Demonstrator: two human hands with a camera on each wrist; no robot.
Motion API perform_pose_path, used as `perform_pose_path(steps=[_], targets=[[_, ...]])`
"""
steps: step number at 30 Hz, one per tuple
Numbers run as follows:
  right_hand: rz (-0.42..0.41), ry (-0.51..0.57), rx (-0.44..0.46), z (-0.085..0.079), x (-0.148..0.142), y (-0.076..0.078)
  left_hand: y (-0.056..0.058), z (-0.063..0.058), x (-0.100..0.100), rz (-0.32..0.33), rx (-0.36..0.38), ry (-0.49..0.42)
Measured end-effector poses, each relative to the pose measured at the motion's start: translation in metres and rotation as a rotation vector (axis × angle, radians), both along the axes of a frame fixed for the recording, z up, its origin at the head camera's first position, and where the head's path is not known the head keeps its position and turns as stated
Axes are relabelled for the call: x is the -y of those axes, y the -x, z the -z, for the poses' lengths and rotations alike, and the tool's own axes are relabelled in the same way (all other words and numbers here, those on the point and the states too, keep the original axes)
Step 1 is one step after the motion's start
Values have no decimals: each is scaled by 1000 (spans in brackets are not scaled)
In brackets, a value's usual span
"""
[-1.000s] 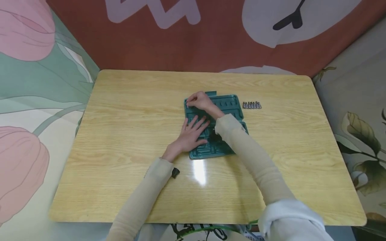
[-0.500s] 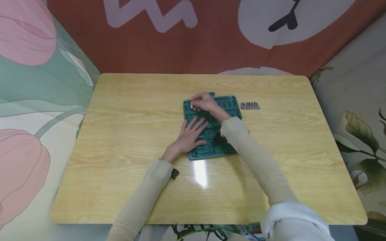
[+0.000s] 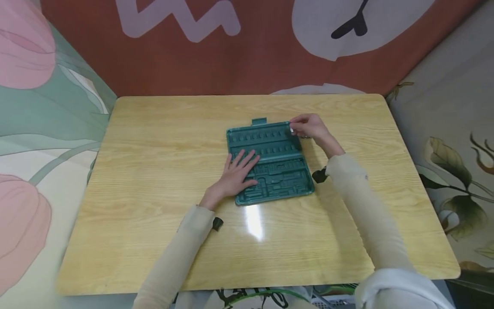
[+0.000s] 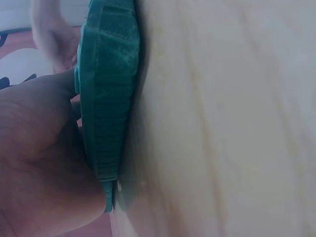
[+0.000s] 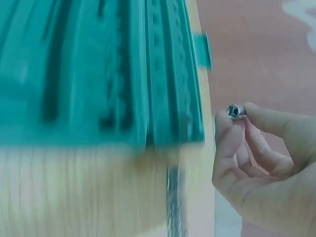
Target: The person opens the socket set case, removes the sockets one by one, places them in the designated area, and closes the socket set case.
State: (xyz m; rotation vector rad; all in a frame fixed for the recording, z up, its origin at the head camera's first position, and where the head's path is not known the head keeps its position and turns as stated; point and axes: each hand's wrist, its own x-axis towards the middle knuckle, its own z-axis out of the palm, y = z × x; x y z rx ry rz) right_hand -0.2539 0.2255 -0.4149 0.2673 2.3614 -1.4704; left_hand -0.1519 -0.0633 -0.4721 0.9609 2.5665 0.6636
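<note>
An unfolded green plastic tool case (image 3: 287, 177) with moulded slots lies on the table. My left hand (image 3: 234, 178) rests spread and flat across its left side, fingers straight; in the left wrist view that hand lies over the case's edge. Above the case's far right corner, my right hand (image 3: 311, 128) pinches a small metal socket (image 5: 235, 111) between thumb and fingertips. The socket's hollow end shows in the right wrist view. Beside the case lies a row of metal sockets or bits (image 5: 175, 202), blurred there and mostly hidden behind the right hand in the head view.
The wooden table (image 3: 154, 180) extends on all sides of the case. A latch tab (image 3: 259, 121) sticks out from the case's far edge. A red patterned wall (image 3: 185, 64) stands behind the table.
My right hand has moved right, from the case's far left corner to its far right corner, carrying the small socket. My left hand stays flat on the case.
</note>
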Motion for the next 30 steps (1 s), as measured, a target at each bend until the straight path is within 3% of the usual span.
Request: perform_pose_path(steps=[6,15,25,30], targets=[[156,65,-30,3,-57,-11,2,-1,2,16,-1,2],[322,71,-5,24,-98,-21,4,-3,3,37,16,-26],[385,4,-5,36,-104,-16,7,-3,1,54,35,-13],[357,-71,-34,40,-101,-12,11,-2,1,62,30,-13]])
